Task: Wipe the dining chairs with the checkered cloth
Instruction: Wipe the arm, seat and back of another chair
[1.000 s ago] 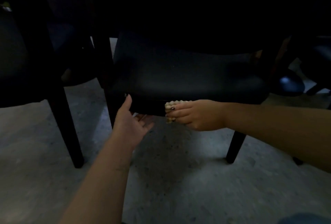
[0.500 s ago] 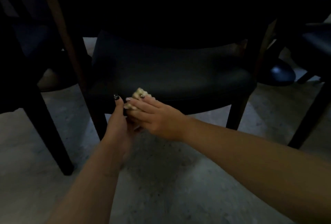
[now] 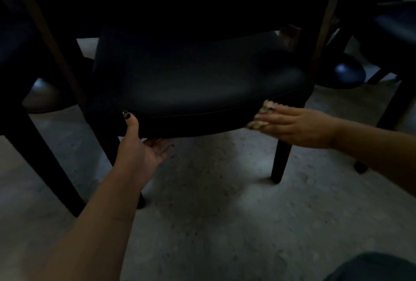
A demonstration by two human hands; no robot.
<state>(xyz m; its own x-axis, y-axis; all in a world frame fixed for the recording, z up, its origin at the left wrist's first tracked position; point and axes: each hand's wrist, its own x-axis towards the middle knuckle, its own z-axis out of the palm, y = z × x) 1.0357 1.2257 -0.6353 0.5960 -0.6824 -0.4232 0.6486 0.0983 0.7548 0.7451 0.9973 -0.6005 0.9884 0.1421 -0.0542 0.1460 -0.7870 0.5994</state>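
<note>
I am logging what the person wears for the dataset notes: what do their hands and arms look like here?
Both forearms are bare, with no sleeves in view. The left hand has dark nail polish on its thumbnail. The right hand shows no rings or watch; its nails are too blurred to tell.

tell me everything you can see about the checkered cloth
The checkered cloth is a small, pale, bunched-up wad with a faint dark pattern, blurred in the dim light. The right hand presses it with straight fingers against the front right edge of the black padded chair seat, just above the front leg. Only its crumpled ends show beyond the fingertips; the rest is hidden under the hand.
</note>
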